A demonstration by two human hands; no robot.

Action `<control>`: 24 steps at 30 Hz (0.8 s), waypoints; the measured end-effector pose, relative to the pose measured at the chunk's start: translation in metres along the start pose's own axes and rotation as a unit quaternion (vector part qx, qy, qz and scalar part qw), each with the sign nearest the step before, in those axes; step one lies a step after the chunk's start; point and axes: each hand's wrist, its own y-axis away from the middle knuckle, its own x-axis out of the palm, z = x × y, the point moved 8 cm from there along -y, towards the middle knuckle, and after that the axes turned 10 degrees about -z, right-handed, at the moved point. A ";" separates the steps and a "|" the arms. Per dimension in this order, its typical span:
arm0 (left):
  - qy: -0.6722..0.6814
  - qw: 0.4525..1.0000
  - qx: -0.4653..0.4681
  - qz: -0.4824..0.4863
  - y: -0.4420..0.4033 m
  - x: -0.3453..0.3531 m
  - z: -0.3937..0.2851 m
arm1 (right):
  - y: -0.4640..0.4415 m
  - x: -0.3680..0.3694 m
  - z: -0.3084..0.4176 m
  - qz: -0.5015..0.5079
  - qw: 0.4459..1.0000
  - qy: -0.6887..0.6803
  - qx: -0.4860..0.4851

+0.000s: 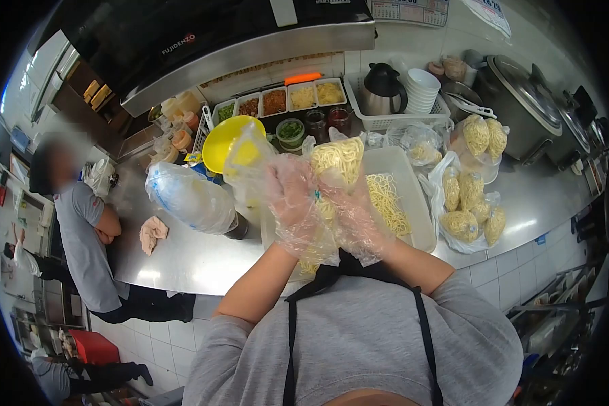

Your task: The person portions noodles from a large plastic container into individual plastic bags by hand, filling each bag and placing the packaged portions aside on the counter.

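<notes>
Both hands wear clear plastic gloves and meet above a white tray point(421, 203) with loose yellow noodles point(388, 203) in it. My right hand point(356, 211) is closed around a clear bag of noodles point(338, 161). Against its left side, my left hand point(293, 196) is closed on the bag's gathered plastic; its fingertips are partly hidden by the crinkled glove. Loose clear plastic point(245, 152) sticks out beyond the left hand, in front of a yellow bowl point(216, 150). A small green spot shows between the hands, too small to name.
Filled noodle bags point(461, 223) lie at the right. Topping containers point(275, 102), a jug point(380, 91) and stacked white bowls point(423, 89) line the back. A plastic-wrapped stack point(191, 196) and crumpled cloth point(153, 234) are left, where a person point(84, 223) stands beside the counter.
</notes>
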 end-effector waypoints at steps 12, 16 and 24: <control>-0.373 0.920 0.066 0.094 -0.042 -0.013 0.063 | -0.070 -0.047 -0.019 0.012 0.885 0.442 -0.143; -0.275 0.931 -0.047 0.235 -0.025 -0.018 0.126 | -0.058 -0.017 0.030 0.088 0.803 0.471 -0.355; -0.415 0.802 0.207 0.377 0.002 0.024 0.072 | -0.038 -0.038 0.044 -0.026 0.990 0.115 -0.077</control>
